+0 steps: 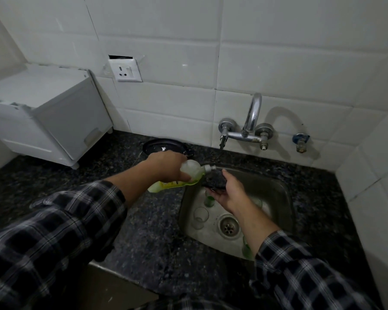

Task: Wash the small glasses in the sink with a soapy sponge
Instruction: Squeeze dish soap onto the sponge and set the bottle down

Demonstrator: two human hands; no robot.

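Note:
My left hand (166, 165) grips a yellow-green dish soap bottle (184, 177), tipped so its grey nozzle points at a dark scrub sponge (213, 181). My right hand (230, 193) holds that sponge over the back left of the steel sink (276, 193). Small glasses lie in the basin: a clear one (201, 217) at the left, a green one (210, 201) just under the sponge, another green one (246, 249) near the front, partly hidden by my right forearm. A further glass behind my right wrist is barely visible.
A wall tap (252, 117) hangs above the sink's back edge. A dark round plate (164, 147) sits on the granite counter (152, 238) behind my left hand. A white appliance (47, 113) stands at the left, a wall socket (124, 70) above. A tiled wall closes the right.

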